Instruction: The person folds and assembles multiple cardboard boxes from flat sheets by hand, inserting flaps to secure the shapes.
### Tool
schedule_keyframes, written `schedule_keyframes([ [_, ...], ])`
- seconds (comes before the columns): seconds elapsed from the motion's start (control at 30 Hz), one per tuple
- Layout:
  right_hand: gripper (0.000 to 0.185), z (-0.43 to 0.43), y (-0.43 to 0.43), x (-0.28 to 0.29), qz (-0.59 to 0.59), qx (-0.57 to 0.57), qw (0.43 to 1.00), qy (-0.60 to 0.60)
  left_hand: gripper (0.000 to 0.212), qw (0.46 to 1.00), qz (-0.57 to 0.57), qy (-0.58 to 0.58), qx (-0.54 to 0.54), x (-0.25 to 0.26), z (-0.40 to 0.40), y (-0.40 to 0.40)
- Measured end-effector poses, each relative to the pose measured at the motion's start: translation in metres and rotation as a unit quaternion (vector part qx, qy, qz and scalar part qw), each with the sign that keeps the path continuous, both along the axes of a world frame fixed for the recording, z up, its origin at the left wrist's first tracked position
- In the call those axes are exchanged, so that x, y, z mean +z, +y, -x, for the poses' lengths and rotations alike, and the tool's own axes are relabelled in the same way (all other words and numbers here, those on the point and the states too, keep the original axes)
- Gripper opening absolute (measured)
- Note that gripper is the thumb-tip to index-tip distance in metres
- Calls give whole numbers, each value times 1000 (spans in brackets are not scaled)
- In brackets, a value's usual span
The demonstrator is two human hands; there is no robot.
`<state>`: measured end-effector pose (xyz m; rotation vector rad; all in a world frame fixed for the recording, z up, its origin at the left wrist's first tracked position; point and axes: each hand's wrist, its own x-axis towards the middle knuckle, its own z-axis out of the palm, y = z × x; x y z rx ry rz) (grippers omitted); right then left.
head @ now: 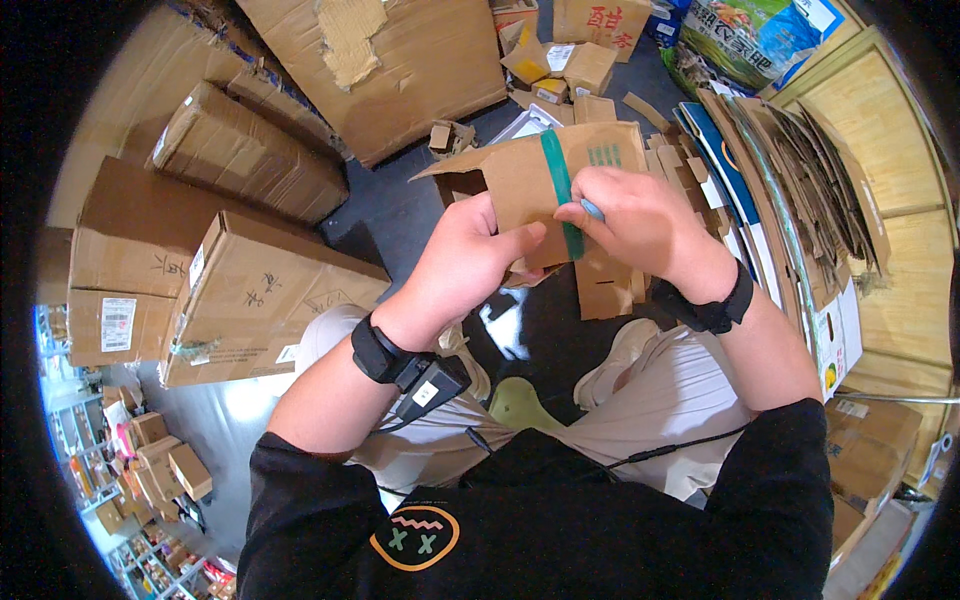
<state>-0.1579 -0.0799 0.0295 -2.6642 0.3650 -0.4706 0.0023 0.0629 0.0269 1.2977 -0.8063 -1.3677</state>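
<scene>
My left hand (pixel 480 255) grips the lower left edge of a brown cardboard box (pixel 517 184), its thumb on the near face and the other fingers partly hidden behind. A strip of green tape (pixel 556 169) runs down the cardboard. Against the tape, my right hand (pixel 630 217) is closed around a small light-blue tool (pixel 592 209), perhaps a cutter; most of it is hidden in the fist. A flap of the box sticks out to the left. Below and right of it hangs or lies another cardboard piece (pixel 606 289); which one is unclear.
Large cartons (pixel 277 300) stand on the left, and a big torn carton (pixel 405 67) is ahead. Flattened cardboard sheets (pixel 810 187) lean at the right beside a wooden panel (pixel 900 135). Small opened boxes (pixel 589 67) lie beyond my hands. A green stool seat (pixel 523 405) shows between my legs.
</scene>
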Motion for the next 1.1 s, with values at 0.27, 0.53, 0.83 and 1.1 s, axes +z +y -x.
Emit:
schedule_keyframes([
  [0.27,19,5,-8,-8,-63,49,992,-98,24,998,5,-45,44,-6,2,-3],
  [0.53,20,7,-6,5,-195,-41,977,-77,28,996,18,27,82,5,-5,-10],
  [0.83,15,25,-36,15,-550,-105,755,-342,26,978,22,68,194,-1,-55,-14],
  [1.1,18,18,-17,28,-572,-66,803,-158,53,894,198,-309,257,7,-26,-21],
])
